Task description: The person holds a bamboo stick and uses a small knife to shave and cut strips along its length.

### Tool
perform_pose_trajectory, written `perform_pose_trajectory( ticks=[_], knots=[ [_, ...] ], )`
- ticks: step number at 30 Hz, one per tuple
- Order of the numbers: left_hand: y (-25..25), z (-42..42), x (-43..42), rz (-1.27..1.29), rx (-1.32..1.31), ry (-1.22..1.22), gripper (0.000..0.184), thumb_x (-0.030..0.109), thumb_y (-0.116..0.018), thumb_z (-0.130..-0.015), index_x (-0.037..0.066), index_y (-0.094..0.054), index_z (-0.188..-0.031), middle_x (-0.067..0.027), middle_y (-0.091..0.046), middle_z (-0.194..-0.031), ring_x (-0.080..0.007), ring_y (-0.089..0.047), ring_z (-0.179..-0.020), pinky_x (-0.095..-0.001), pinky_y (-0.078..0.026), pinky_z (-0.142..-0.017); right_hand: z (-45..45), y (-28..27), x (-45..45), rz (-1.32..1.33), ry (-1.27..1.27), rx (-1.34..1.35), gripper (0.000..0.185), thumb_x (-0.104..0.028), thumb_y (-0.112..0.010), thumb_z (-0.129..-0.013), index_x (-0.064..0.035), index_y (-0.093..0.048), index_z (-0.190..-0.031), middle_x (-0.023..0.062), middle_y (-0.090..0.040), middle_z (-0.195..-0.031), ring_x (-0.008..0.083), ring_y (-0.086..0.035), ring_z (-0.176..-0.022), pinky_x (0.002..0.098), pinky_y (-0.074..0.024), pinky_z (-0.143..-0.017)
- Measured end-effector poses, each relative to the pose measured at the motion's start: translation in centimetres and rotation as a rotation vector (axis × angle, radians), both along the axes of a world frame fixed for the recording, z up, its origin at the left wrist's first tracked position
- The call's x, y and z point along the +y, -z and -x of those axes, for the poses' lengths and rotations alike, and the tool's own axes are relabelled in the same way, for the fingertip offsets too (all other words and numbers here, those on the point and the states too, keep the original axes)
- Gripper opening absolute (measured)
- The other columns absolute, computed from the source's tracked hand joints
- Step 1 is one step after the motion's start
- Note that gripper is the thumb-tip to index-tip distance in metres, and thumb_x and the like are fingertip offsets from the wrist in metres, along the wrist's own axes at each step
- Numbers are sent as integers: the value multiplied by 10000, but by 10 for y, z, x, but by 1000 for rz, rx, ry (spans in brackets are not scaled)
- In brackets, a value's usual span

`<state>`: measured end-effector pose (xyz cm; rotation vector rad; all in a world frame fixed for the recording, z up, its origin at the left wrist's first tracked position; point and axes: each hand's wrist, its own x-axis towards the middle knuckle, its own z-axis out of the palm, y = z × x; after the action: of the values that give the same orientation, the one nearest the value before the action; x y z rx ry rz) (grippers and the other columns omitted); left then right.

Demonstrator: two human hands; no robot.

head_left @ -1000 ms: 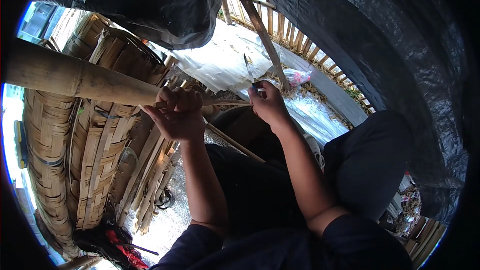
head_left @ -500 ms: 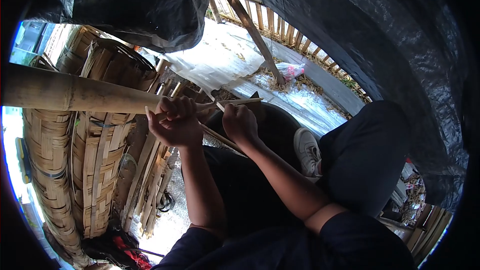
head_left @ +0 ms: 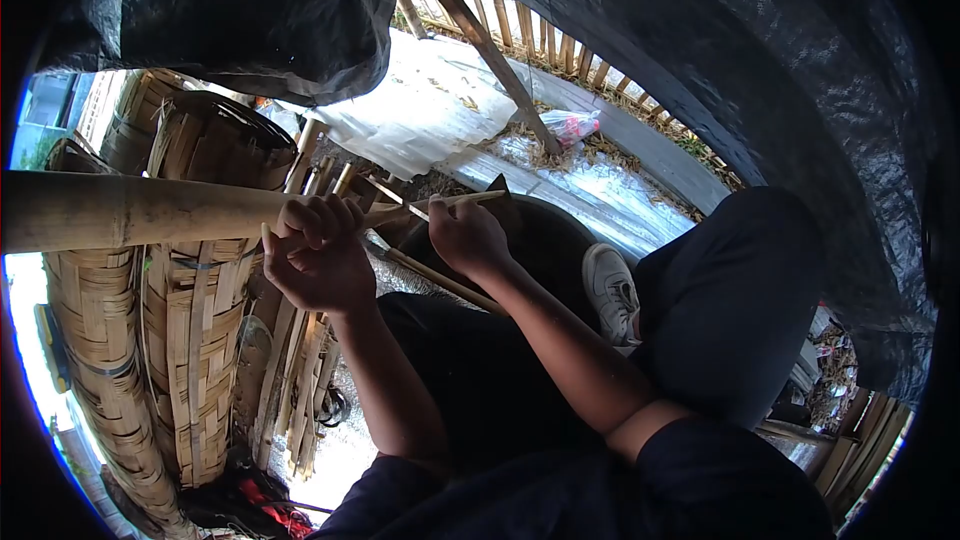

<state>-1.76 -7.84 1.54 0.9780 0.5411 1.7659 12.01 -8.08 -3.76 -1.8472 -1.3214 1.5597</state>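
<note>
Black tarp [head_left: 790, 90]: hangs above and to the right of the bamboo pole [head_left: 190, 210], the landmark for all positions below. Woven bamboo baskets [head_left: 205, 360]: stand upright, showing mostly below the pole in view. Bamboo pole: enters at the left border, runs nearly level and disappears behind the left hand. White shoe [head_left: 611, 292]: rests lower than the pole and well to its right.

Left hand [head_left: 322, 258]: overlaps the right end of the pole; fingers curled tight, apparently around the bamboo strip. Cannot confirm contact with the pole itself. Right hand [head_left: 468, 237]: placed just past the pole's right end; fingers closed in a fist, apparently on the hidden handle of a knife [head_left: 401, 202], with a thin pale blade slanting up and leftward toward the pole.

Bamboo strip [head_left: 485, 198]: lies to the right of the pole, long axis nearly in line with it, tilting slightly upward toward the free tip. Key relation: spans both hands and crosses the blade near the right thumb. Nearer to the free tip: right hand, just below and left of it.
</note>
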Motion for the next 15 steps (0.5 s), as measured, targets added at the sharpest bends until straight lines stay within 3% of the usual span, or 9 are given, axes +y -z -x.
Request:
perform_pose_trajectory(
  ticks=[2,4,8,10,15],
  knots=[
    [-1,-1,0,8,41,-6,391,393,-309,-898,88,-331,-654,-29,-290,-597,-152,-275,-560,-298,-248,-520,1,-5,-2,-16,13,-21,542,-406,-376,-869,89,-597,-857,320,-604,-913,433,-579,-950,476,-422,-886],
    [-5,-9,-1,-149,215,-102,392,389,-306,-893,69,-370,-676,-57,-342,-645,-177,-324,-585,-293,-291,-535,3,-8,-4,-71,73,-35,519,-378,-370,-879,85,-600,-830,317,-605,-884,441,-585,-918,484,-426,-874],
    [-17,-18,-5,-19,46,-147,415,406,-302,-887,57,-391,-682,-78,-377,-694,-189,-355,-605,-297,-322,-536,5,-5,-6,-165,20,-68,490,-342,-361,-887,72,-599,-776,312,-605,-836,450,-590,-877,498,-434,-848],
    [-5,0,-6,-58,146,210,440,413,-297,-883,70,-355,-613,-52,-352,-633,-166,-316,-551,-301,-278,-493,9,1,-9,-209,44,-121,458,-308,-366,-891,50,-597,-723,286,-613,-780,443,-600,-830,503,-451,-810],
    [5,0,-5,-132,77,148,503,457,-265,-909,99,-256,-555,-2,-254,-540,-137,-208,-478,-305,-189,-469,12,-23,-19,-290,-19,-122,436,-291,-381,-891,25,-604,-688,253,-615,-715,428,-612,-763,503,-472,-760]
  ],
)
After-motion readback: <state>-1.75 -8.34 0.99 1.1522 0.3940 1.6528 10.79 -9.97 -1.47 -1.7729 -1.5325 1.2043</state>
